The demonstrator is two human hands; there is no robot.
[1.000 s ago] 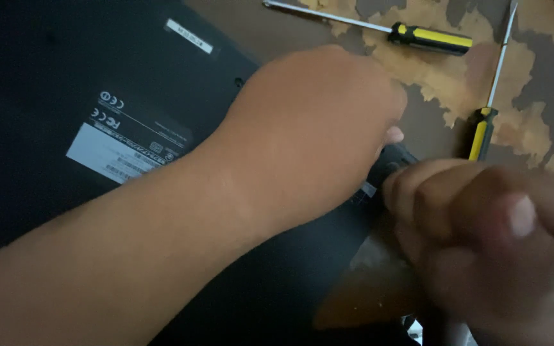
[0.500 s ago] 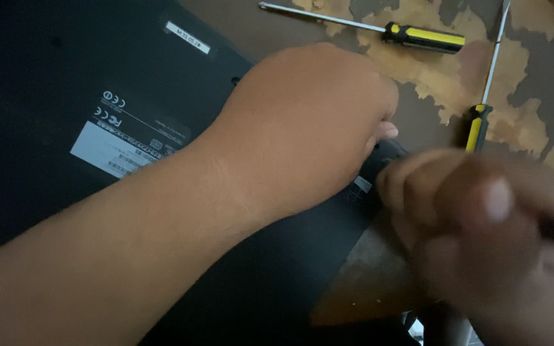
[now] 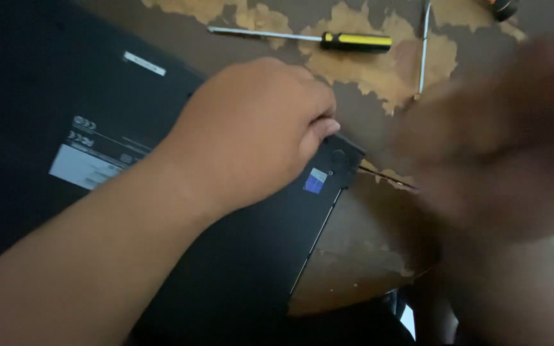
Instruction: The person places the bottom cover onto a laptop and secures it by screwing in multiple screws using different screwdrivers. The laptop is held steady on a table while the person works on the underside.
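Laptop (image 3: 97,128) face-down on bench (image 3: 360,256), corner near the edge. Left hand (image 3: 258,128) pressed flat-curled on that corner, pinning it steady. Right hand (image 3: 495,141) blurred beside corner; thin tool tip (image 3: 386,176) at seam, grip unclear. Yellow screwdriver (image 3: 354,41) parked behind.

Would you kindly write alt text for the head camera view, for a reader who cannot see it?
A person's left hand presses on the corner of an upturned black laptop on a worn wooden table. The right hand, blurred by motion, is beside that corner; whether it grips anything cannot be told. A yellow-handled screwdriver lies beyond.
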